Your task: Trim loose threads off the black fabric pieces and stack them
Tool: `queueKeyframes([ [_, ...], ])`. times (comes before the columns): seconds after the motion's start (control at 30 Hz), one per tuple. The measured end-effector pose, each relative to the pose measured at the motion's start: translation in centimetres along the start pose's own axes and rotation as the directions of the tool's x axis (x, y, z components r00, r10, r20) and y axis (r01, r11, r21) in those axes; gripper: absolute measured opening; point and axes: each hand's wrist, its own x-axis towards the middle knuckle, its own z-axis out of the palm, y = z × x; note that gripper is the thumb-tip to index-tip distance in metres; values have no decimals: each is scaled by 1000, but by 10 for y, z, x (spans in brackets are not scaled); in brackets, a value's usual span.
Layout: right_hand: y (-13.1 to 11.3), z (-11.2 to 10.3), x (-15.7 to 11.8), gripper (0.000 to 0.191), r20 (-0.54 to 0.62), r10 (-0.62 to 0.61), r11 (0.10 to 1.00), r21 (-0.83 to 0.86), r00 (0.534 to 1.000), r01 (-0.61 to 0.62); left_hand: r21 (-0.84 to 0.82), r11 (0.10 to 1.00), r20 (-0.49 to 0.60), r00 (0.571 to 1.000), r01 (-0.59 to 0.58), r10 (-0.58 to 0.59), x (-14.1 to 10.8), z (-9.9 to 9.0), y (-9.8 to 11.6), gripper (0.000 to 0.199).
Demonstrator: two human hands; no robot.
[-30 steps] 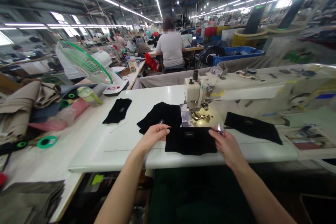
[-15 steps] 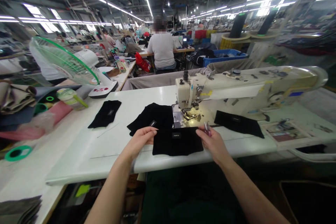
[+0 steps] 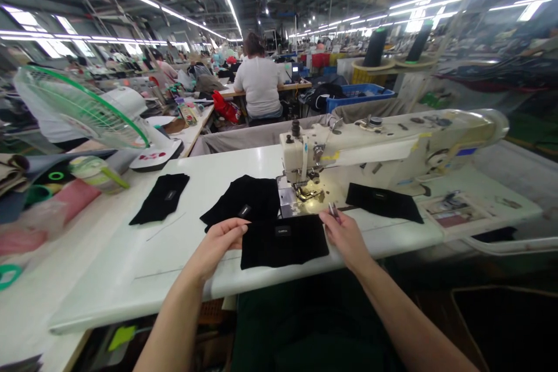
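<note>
Left hand (image 3: 215, 243) is resting open at the corner of the black fabric panel (image 3: 284, 242), right hand (image 3: 344, 237) is pinching small silver thread snips (image 3: 333, 210)

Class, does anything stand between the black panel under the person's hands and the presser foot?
Nothing visible. The black fabric panel lies on the white table, its far edge at the needle plate, the presser foot just beyond. The left hand and right hand, pinching a small metal tool, flank it.

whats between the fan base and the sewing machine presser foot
In the head view, two labelled pieces lie on the white table there: a black fabric piece nearer the fan base, and a second black fabric piece nearer the presser foot.
</note>
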Motion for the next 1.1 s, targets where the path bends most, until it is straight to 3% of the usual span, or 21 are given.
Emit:
queueKeyframes([
  [0.3, -5, 2, -1, 39, -2, 69, 996, 53, 998, -69, -89, 995, -1, 999, 38, -38, 1, 4, 1, 36],
  [1.1, 6, -5, -2, 42, -5, 66, 998, 5, 998, -66, -191, 982, 53, 999, 6, 5, 0, 4, -9, 33],
])
